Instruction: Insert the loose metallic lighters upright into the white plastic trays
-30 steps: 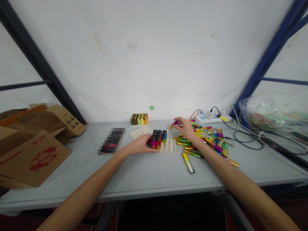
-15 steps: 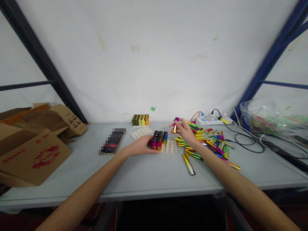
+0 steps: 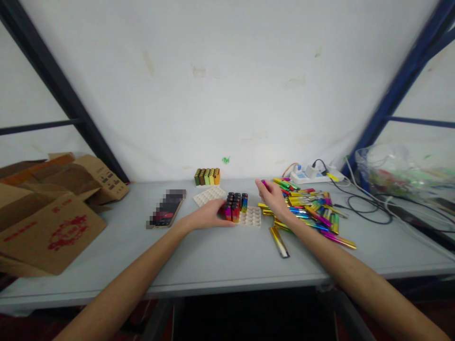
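My left hand [image 3: 209,214] is curved round the left side of a cluster of upright lighters [image 3: 235,214], its thumb in front and its fingers partly hidden behind them. These lighters have black tops and shiny red, purple and blue bodies. They stand in a white tray with round sockets [image 3: 253,217], whose right part shows bare sockets. To the right and above the tray, my right hand [image 3: 272,195] is closed on a shiny purple lighter [image 3: 263,183], mostly covered by the fingers. Beside that hand lies a loose heap of shiny coloured lighters [image 3: 316,213].
One gold lighter [image 3: 279,242] lies apart near the front. Behind are another socketed tray [image 3: 209,195] and a block of green-to-orange lighters [image 3: 207,177]. A phone [image 3: 167,208] and cardboard boxes [image 3: 60,222] are left; a power strip [image 3: 313,175], cables and a plastic bag [image 3: 394,166] right.
My right hand has turned and its fingers now cover most of the purple and gold lighter, which showed plainly before. My left hand has stayed at the cluster.
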Available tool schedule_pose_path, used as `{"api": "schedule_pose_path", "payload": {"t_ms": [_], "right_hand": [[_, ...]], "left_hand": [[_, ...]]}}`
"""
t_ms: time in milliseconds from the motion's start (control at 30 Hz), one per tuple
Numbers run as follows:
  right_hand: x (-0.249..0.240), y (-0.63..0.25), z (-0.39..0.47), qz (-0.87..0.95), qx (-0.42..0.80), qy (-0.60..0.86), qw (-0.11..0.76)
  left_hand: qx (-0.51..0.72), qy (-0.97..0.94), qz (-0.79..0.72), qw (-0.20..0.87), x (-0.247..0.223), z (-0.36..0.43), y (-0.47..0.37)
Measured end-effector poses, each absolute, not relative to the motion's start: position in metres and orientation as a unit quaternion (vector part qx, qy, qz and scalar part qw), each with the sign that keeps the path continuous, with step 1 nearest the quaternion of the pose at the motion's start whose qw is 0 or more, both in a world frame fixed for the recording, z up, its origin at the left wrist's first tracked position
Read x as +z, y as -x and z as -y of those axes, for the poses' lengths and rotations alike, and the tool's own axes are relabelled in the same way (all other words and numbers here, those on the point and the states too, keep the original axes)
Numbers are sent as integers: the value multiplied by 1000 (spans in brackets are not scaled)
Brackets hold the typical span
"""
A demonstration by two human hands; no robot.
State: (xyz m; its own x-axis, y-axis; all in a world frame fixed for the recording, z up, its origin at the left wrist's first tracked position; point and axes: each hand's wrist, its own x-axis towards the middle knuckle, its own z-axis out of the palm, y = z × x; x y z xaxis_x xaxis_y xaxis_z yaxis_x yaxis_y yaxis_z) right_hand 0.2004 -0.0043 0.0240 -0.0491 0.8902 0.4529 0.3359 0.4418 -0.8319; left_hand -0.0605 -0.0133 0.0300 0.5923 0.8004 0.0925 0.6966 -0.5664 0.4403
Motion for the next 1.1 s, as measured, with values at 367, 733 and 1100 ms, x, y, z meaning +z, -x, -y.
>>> {"api": "schedule_pose_path", "payload": {"t_ms": [367,733,1100], "right_hand": [[24,-198,5,646,216,503,532],[30,-194,18,735,178,453,472],[35,-194,27,806,62,429,403]], "left_hand": [[159,-874,-413,200,31,15,61],[161,-877,-408,195,29,12,62],[166,-875,-402,213,30,13,61]]}}
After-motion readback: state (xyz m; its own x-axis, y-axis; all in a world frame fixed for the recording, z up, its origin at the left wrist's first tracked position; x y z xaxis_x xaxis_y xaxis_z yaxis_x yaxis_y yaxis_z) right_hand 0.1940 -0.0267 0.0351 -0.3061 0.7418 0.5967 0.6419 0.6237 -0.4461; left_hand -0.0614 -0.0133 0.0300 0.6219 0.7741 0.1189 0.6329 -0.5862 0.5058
